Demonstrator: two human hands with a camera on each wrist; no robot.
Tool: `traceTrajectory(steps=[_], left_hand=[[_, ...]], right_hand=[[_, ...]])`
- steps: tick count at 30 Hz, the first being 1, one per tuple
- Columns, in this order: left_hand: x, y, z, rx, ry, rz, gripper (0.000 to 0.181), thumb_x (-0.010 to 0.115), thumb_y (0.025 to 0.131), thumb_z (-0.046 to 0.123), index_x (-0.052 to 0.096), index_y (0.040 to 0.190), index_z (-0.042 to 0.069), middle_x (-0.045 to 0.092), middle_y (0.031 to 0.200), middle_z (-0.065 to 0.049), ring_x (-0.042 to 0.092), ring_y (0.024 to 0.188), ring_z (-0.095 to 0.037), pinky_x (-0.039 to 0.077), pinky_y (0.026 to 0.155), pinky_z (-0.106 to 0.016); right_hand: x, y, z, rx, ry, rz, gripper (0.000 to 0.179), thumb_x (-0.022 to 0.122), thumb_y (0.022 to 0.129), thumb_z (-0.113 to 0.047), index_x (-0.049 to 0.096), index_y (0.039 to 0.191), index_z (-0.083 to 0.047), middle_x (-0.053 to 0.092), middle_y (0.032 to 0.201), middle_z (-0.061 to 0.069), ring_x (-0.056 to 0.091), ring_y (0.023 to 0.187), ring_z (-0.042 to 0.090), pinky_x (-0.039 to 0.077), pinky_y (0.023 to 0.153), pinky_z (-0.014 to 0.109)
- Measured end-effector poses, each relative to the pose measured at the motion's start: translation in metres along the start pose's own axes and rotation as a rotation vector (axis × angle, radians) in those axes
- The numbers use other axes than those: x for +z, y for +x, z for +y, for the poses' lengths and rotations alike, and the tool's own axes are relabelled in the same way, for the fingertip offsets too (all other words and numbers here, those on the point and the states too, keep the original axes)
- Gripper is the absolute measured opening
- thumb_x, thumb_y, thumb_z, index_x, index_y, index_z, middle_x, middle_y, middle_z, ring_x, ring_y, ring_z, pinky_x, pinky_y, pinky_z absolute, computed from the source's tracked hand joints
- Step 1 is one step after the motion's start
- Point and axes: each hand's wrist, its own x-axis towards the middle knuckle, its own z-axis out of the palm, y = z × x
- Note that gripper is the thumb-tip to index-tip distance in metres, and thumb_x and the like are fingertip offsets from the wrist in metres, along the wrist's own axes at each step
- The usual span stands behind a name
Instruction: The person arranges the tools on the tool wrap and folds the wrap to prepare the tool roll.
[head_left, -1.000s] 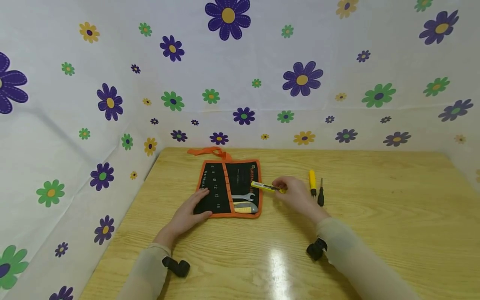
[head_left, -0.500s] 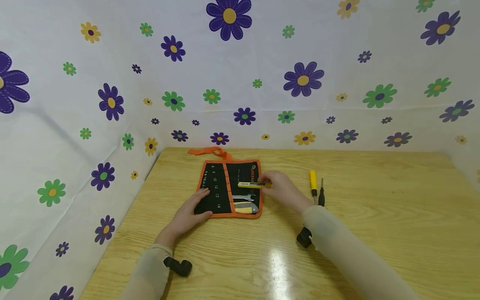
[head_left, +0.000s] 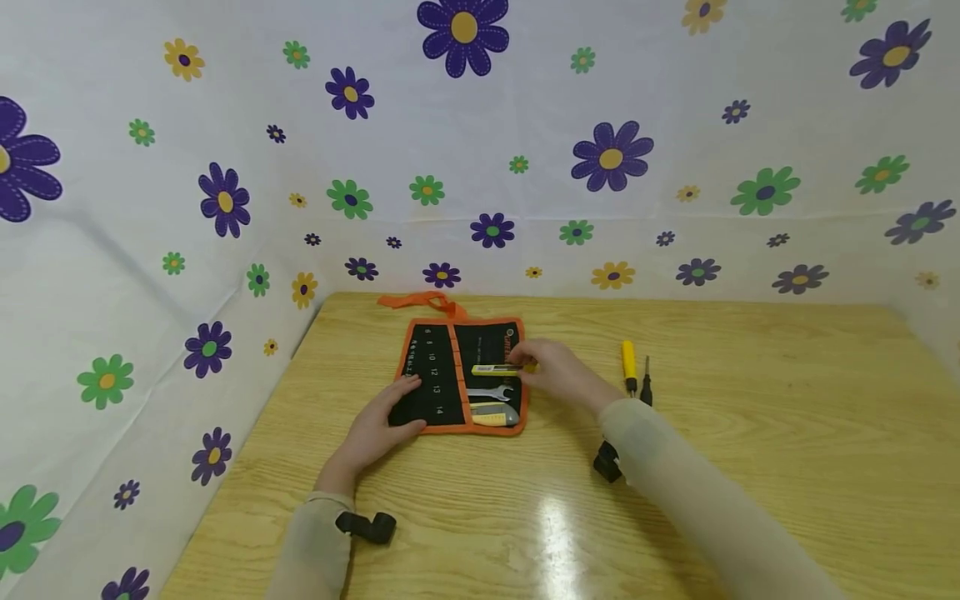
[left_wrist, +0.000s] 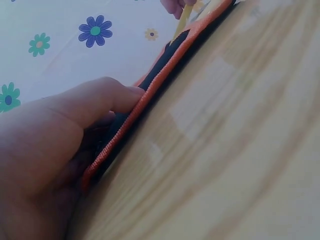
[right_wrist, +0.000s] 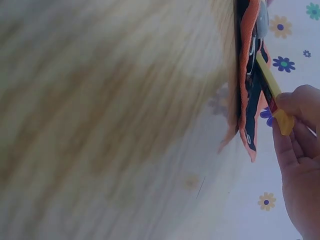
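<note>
A black tool pouch with orange edging and printed size numbers lies unfolded on the table. My left hand rests on its left panel, fingers spread and thumb along the near edge. Between thumb and fingers, my right hand pinches a slim yellow-and-black tool by its right end. The tool's other end points left, close to the orange-trimmed pocket edge. In the right wrist view the slim tool slants over the pouch. A wrench and a yellow-and-grey utility knife sit in pockets just nearer than it.
Right of the right hand lie a yellow-handled screwdriver and a dark-handled screwdriver. An orange tie strap trails from the pouch's far edge. A flower-printed cloth hangs behind and left of the wooden table.
The right hand has carried the slim yellow tool left over the pouch, up to the pocket edge, and has shifted only slightly in the last half second. The left hand stays put.
</note>
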Motion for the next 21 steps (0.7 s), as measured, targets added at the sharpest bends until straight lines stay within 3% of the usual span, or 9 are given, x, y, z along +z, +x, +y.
traceTrajectory(steps=[10,21], left_hand=[[0.003,0.001,-0.007,0.015,0.009,-0.003,0.065,0.071,0.087,0.034,0.044,0.144,0.021,0.035,0.151,-0.001,0.026,0.140,-0.026,0.024,0.110,-0.052],[0.000,0.001,-0.005,-0.018,0.003,-0.009,0.065,0.072,0.086,0.030,0.044,0.144,0.022,0.034,0.152,0.000,0.025,0.141,-0.026,0.023,0.110,-0.052]], right_hand=[[0.001,0.010,0.008,-0.088,-0.024,-0.088,0.022,0.067,0.086,0.000,0.067,0.108,-0.004,0.065,0.105,0.006,0.059,0.096,0.019,0.050,0.086,0.035],[0.008,0.023,0.009,-0.121,-0.023,-0.089,0.021,0.067,0.087,0.000,0.068,0.108,-0.004,0.067,0.105,0.006,0.061,0.096,0.018,0.050,0.087,0.035]])
